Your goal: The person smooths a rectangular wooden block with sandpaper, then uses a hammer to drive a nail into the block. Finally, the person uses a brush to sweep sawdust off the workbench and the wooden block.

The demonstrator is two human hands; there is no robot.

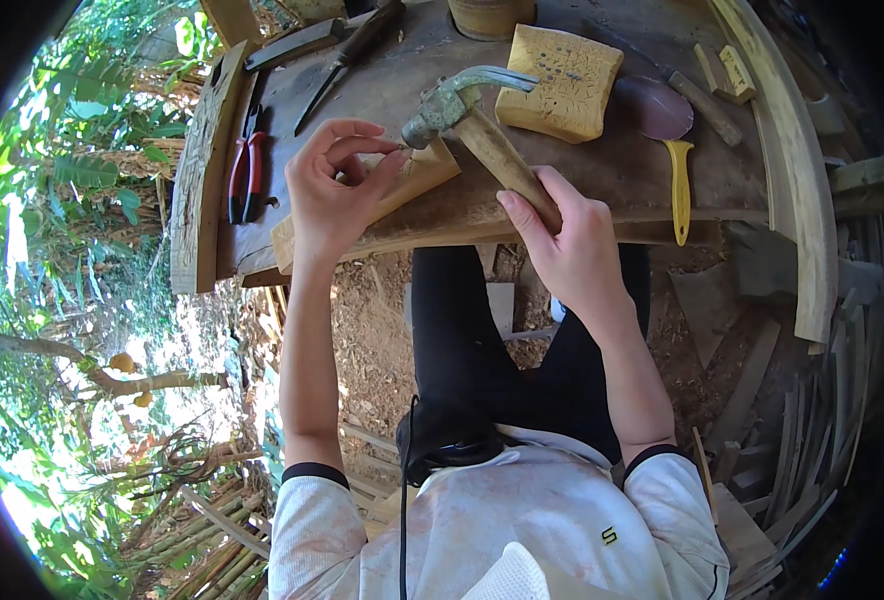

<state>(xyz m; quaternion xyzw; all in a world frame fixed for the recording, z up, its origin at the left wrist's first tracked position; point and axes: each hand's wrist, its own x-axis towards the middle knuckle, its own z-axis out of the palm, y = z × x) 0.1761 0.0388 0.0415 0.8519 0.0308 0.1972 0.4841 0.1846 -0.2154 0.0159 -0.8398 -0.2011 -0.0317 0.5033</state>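
Note:
My right hand (pixel 567 225) grips the wooden handle of a claw hammer (pixel 492 140). Its metal head is over a narrow wooden board (pixel 417 185), the striking face close to the fingertips of my left hand (pixel 337 185). Thumb and forefinger of that hand are pinched together above the board. Whatever small thing they hold is too small to make out. The board lies slantwise along the near edge of the dark worktable (pixel 362 90).
Red-handled pliers (pixel 247 175) and a pointed tool (pixel 337 75) lie at the left. Right of the hammer sit a cracked yellow block (pixel 562 85), a yellow-handled tool (pixel 680 190) and a wooden-handled tool (pixel 705 107). Raised planks (pixel 202 170) edge the table. Scrap wood (pixel 812 430) is piled at the right.

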